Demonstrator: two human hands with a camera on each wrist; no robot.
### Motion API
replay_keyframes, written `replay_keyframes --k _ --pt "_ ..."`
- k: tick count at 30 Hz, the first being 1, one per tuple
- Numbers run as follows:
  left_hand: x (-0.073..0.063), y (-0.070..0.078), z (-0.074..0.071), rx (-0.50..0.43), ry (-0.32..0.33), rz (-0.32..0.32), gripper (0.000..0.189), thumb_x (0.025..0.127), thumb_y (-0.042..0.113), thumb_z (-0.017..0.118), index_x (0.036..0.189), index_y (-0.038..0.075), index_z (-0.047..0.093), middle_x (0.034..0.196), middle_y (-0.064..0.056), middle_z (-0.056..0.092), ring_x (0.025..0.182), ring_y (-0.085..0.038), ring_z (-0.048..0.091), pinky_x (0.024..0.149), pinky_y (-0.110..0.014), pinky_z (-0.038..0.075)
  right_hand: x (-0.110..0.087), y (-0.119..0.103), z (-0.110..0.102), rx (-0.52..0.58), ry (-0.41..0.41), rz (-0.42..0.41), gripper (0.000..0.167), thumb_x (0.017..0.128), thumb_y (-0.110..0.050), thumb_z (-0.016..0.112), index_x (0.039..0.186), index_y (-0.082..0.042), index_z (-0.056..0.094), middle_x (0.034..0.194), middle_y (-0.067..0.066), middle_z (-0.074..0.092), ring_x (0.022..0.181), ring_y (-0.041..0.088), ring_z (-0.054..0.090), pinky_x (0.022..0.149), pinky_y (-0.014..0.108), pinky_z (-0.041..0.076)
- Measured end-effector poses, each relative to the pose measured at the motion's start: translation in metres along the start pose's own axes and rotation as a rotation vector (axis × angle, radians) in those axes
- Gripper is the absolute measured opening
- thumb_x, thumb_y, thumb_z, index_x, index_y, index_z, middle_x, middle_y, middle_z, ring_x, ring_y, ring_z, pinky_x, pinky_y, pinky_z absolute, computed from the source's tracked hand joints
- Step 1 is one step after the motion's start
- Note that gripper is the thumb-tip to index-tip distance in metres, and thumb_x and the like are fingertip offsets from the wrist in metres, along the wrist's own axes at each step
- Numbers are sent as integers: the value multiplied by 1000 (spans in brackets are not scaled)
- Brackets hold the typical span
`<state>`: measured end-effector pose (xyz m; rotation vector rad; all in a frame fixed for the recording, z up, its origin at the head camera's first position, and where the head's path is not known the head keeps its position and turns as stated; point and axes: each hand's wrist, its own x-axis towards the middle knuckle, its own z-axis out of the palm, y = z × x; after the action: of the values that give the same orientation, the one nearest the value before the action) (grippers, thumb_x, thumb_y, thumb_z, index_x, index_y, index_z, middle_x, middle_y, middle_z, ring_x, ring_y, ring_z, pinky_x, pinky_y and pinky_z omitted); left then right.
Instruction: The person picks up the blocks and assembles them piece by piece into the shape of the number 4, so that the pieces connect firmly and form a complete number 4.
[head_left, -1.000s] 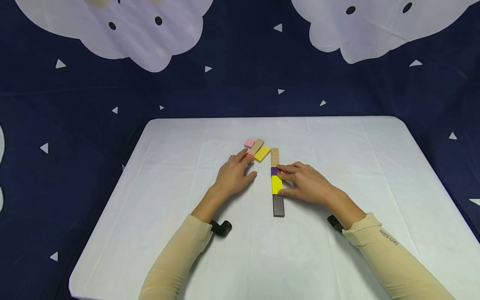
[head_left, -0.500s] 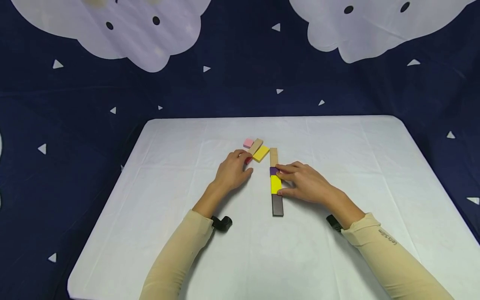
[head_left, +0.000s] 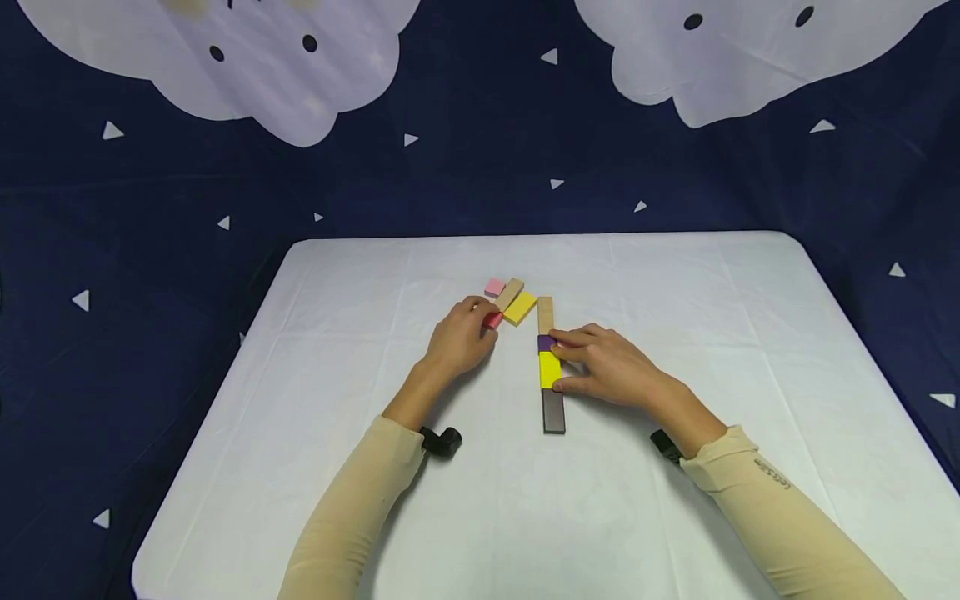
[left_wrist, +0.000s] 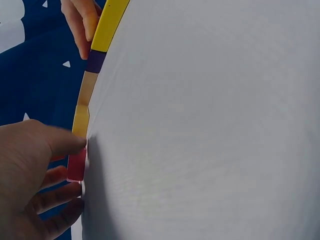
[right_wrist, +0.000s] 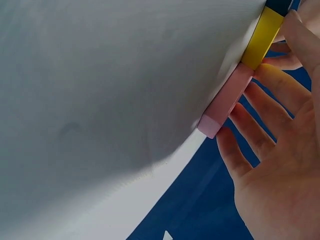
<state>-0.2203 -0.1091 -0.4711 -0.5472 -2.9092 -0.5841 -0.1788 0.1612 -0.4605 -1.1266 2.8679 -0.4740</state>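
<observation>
Fingertips of your bare left hand (head_left: 459,337) are together on a smooth red rectangular block (head_left: 492,321), thumb at 1 side and curled fingers at the other. The relation that seems to matter most is sideways: the red rectangular block lies left of a straight row of 4 blocks, level with the row's far half, and a slanted yellow rectangular block (head_left: 520,308) sits between them. Your left hand is the nearer to it. The row's long axis runs away from you; the red rectangular block's own axis is too covered in the head view to tell.

Your bare right hand (head_left: 618,364) meets the row from its right, fingers spread and fairly straight, touching the edge without wrapping round it. From far to near you have a pale wooden block (head_left: 545,315), a short purple block (head_left: 544,342), a bright yellow flat block (head_left: 550,369) and a dark grey oblong block (head_left: 553,411), end to end. In the right wrist view, your fingers lie along a matte pink oblong block (right_wrist: 227,97) that I cannot place in the head view.

Beyond your left fingers, a slanting tan wooden block (head_left: 509,294) lies beside a small pale-pink block (head_left: 494,287). The creased white cloth (head_left: 480,517) carries everything.
</observation>
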Motion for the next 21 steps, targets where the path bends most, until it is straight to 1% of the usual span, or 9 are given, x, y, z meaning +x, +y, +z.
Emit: replay_keyframes --k 3,6,11,14,21 --pt "0 -2 0 -19 15 15 33 87 17 66 119 13 66 127 -3 56 110 -21 55 83 -38 49 0 0 0 -2 -3 2 68 83 -58 66 132 -10 58 146 0 43 124 24 43 99 47 35" --pt "0 -1 0 -26 16 15 34 86 17 67 119 13 66 127 -2 57 110 -21 55 82 -38 50 0 -1 0 -5 -7 5 68 84 -58 65 133 -11 58 146 0 43 124 24 43 99 47 35" --pt "1 1 0 -6 1 -14 38 86 26 68 122 14 64 133 -5 53 113 -21 53 84 -39 50 0 -1 1 -6 -8 6 68 84 -58 65 133 -11 58 147 0 43 124 24 43 99 47 35" --pt "4 2 1 3 8 -21 39 86 31 69 122 16 64 133 -5 53 113 -21 52 82 -39 50 1 -1 0 -7 -10 3 68 84 -58 65 133 -11 58 147 0 43 124 24 43 99 48 35" --pt "15 4 5 -25 99 -21 35 83 36 69 111 15 69 121 -5 57 106 -21 52 75 -39 50 0 -1 -2 3 -6 10 68 83 -57 66 133 -11 58 146 1 44 124 25 42 100 48 35"
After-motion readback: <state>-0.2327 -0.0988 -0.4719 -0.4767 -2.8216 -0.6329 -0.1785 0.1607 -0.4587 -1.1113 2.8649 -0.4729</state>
